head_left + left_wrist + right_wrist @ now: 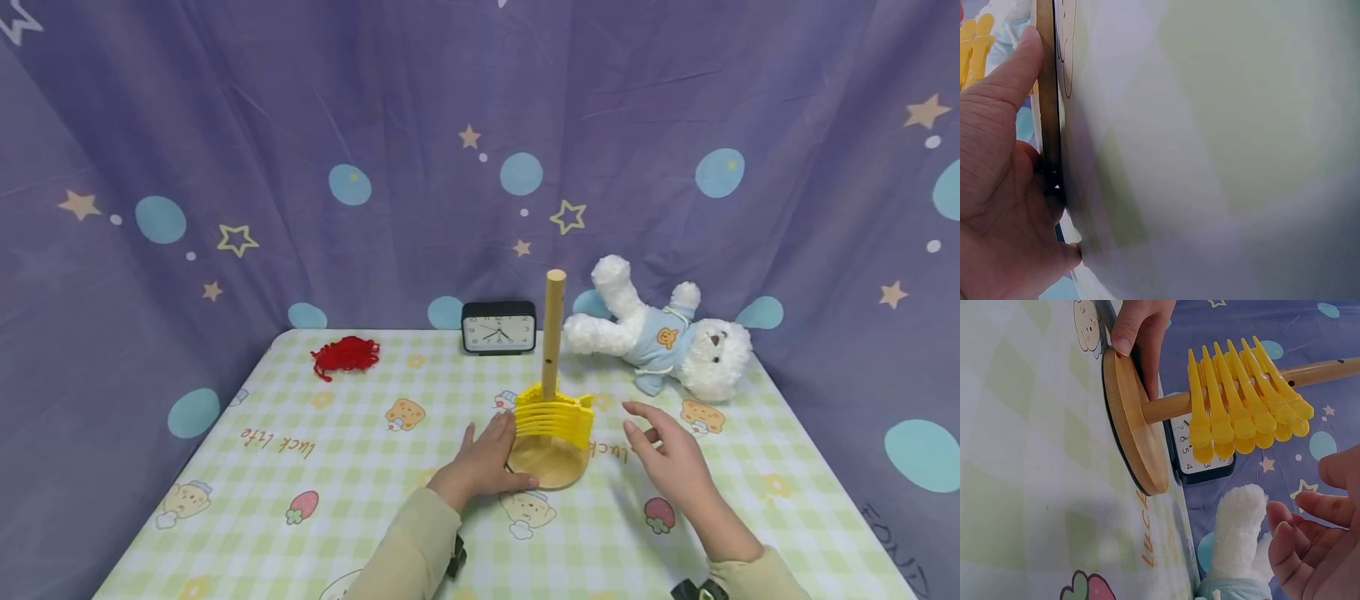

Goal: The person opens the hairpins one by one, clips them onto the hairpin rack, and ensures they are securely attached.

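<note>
A wooden stand [552,333] with a round base [1132,434] and an upright post stands on the table. Several yellow plastic clips [553,421] are stacked around the lower post, above the base; in the right wrist view their pointed ends [1229,369] stick out to one side. My left hand [486,461] holds the base by its left rim, the thumb at the front edge; the left wrist view shows the thumb [1019,69] against the rim. To the right of the clips, my right hand [670,454] hovers apart from them, fingers loosely bent, holding nothing.
A black clock [498,328] stands at the back behind the stand. A white plush bear [663,333] in a blue top lies at the back right. Red yarn [347,356] is bunched at the back left. A purple curtain [420,100] hangs behind the checked tablecloth [247,517].
</note>
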Demonstrator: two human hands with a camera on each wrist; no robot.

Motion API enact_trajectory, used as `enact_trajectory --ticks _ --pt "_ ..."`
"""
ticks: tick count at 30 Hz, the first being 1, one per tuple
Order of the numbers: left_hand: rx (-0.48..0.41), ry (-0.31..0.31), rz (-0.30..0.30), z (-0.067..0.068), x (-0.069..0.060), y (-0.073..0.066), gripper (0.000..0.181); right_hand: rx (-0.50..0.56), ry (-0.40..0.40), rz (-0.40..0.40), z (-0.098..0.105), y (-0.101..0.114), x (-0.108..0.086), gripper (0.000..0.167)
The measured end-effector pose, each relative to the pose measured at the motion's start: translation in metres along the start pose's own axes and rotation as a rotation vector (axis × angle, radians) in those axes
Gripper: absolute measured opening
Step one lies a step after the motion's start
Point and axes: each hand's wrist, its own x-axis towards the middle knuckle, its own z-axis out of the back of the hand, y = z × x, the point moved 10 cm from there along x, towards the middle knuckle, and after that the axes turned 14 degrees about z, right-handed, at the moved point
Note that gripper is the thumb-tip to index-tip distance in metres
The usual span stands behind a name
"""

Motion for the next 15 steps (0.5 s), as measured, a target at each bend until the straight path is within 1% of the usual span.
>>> enact_trajectory --ticks 6,15 --pt "-0.004 0.006 0.004 0.0006 -0.0007 -0.0001 0.108 -0.009 -0.001 -0.006 0.0021 -0.0011 -0.0009 0.038" --pt "-0.023 0.008 0.005 -0.0019 0.0009 0.0022 0.109 -0.035 -0.016 -0.004 0.0054 -0.0056 -0.0021 0.036"
